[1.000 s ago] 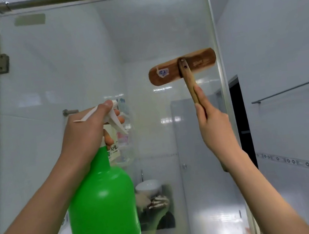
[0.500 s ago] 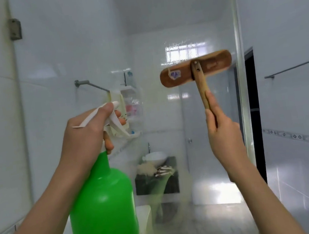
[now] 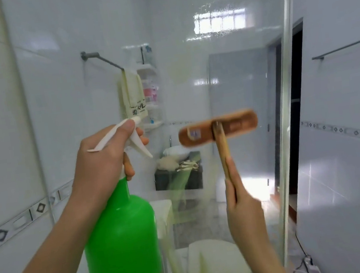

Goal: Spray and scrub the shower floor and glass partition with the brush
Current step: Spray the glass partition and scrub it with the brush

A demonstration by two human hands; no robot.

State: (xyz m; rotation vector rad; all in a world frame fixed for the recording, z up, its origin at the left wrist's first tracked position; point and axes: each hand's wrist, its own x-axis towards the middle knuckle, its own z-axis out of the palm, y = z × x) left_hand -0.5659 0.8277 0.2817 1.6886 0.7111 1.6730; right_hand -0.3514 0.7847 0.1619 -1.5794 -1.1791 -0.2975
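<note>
view facing the glass partition. the left hand, in front of the partition's lower left, gripped the neck of the green spray bottle. its fingers were curled round the neck, one finger lay on the trigger, the thumb lay along the top of the white spray head, and the nozzle was aimed at the pane. the right hand, in front of the partition's lower middle, was clamped on the wooden handle of the brush, fingers wrapped round it and one digit lying straight up the shaft. the brush head stood crosswise before the middle of the pane and was blurred; whether its bristles touched the glass could not be told. fine droplets speckled the upper part of the partition, so spraying of the glass was judged begun and scrubbing to be at about mid-height. the lower pane appeared left to do. the shower floor lay outside the view, so its state was unknown. a towel and a toilet showed through the partition.
</note>
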